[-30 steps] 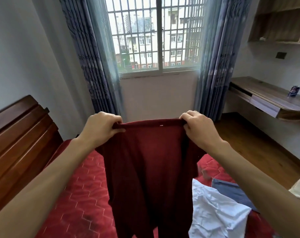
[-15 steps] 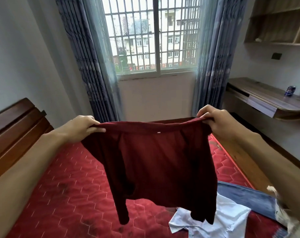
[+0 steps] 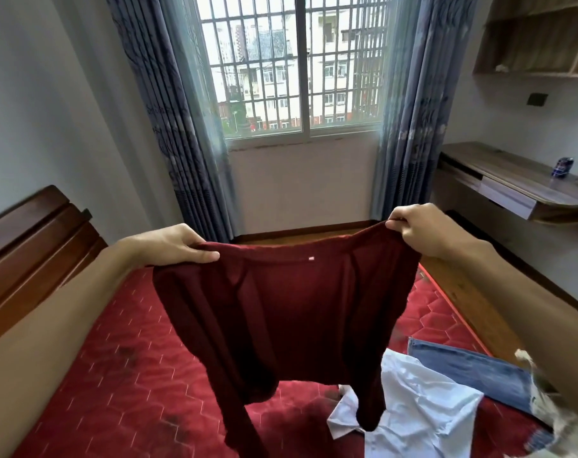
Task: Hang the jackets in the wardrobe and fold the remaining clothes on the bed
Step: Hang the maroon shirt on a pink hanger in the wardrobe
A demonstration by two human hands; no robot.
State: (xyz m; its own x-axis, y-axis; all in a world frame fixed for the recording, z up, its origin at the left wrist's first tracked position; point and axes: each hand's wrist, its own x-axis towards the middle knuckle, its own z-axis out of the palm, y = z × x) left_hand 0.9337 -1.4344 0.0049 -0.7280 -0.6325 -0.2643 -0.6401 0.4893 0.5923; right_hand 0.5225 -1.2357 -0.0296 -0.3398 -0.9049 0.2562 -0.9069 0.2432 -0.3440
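A dark red long-sleeved top (image 3: pixel 291 312) hangs spread out in the air above the bed (image 3: pixel 115 375). My left hand (image 3: pixel 172 246) pinches its left shoulder edge. The right shoulder edge is gripped by my right hand (image 3: pixel 420 226). Both sleeves dangle down toward the red quilted mattress. A crumpled white shirt (image 3: pixel 420 404) lies on the bed below and to the right of the top. Blue jeans (image 3: pixel 473 368) lie beside the shirt, further right. A pale patterned garment (image 3: pixel 559 411) shows blurred at the lower right edge.
A dark wooden headboard (image 3: pixel 29 252) stands at the left. Ahead is a barred window (image 3: pixel 297 64) with blue curtains. A wall-mounted wooden desk (image 3: pixel 516 186) with a blue can (image 3: pixel 562 166) is at the right, shelves (image 3: pixel 539 38) above it. Wooden floor (image 3: pixel 473 289) runs along the bed's right side.
My hands have moved apart and lower, stretching the red top wider. The top now hangs lower over the bed, and the view has tilted down a little.
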